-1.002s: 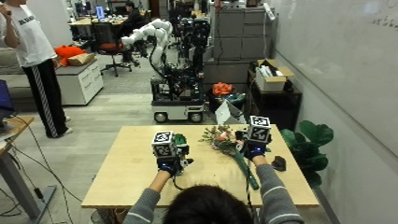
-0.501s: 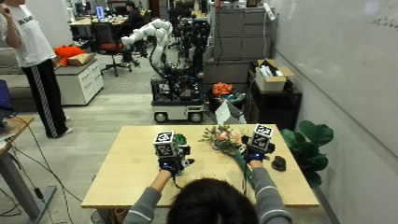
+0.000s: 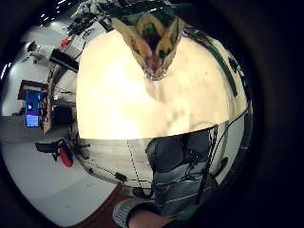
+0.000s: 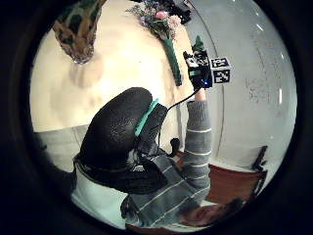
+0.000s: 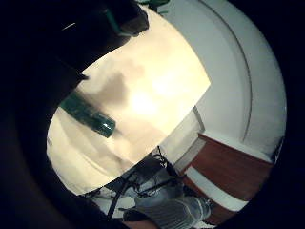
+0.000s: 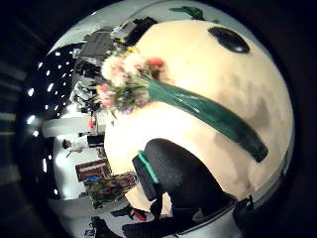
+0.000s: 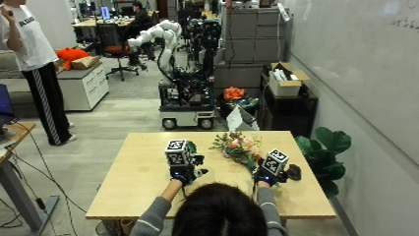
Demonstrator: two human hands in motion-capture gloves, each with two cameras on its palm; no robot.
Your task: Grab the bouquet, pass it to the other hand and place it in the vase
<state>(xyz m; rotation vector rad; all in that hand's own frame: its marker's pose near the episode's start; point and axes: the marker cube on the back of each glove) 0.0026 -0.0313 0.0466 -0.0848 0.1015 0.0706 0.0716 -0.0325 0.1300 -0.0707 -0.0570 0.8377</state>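
Outside view: the bouquet point(image 7: 239, 147) is seen lying on the worktop point(image 7: 144, 189), blooms at about 11 o'clock of the right hand point(image 7: 267, 176), which is lowered over the stem end. The left hand point(image 7: 182, 173) is held above the worktop well to the bouquet's 9 o'clock. The finger states cannot be told here.
Left little-finger view: a patterned vase point(image 3: 151, 45) is shown standing on the worktop beyond the palm.
Left thumb view: a curled thumb point(image 4: 117, 132) with nothing in it is shown; the vase point(image 4: 78, 29) is apart from the bouquet.
Right little-finger view: the green wrapped stem point(image 5: 88, 117) is seen just under the palm; a grip cannot be told.
Right thumb view: the stem point(image 6: 208, 116) lies flat on the worktop, the thumb point(image 6: 173, 173) beside it, not yet round it.
Progress: judged at the very start; pick-up, hand-over and placing in the vase are all left.
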